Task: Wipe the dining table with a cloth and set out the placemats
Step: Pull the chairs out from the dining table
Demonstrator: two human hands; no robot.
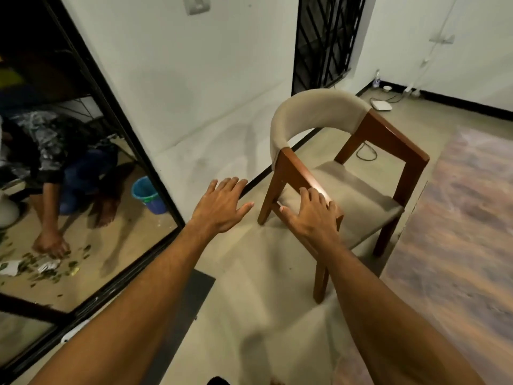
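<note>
The pale floor point(249, 273) lies under both hands, and a white wall point(194, 79) stands far ahead of them. Off to the right of the right grip point(311, 215) is a big brown streaky top. It looks like the desk point(458, 245), but it is blurry. A tall glass door point(133, 151) with a black frame stands to the left of the left grip point(222, 204). Behind the glass a person point(55, 151) crouches low with one hand down among green scraps. A wooden chair point(361, 190) with a soft cream back and seat stands between the right grip and the desk. The right grip is open, with its fingers spread over the near wooden arm of the chair. I cannot tell if it touches the wood or is just above it. The left grip is open too, with its fingers spread wide. It holds nothing and is up in the air, just beside the chair. A dark mat point(188, 301) lies on the floor below the left arm. A blue bucket point(147, 194) sits behind the glass, near the left grip. A small white box point(382, 105) lies on the floor far past the chair.
</note>
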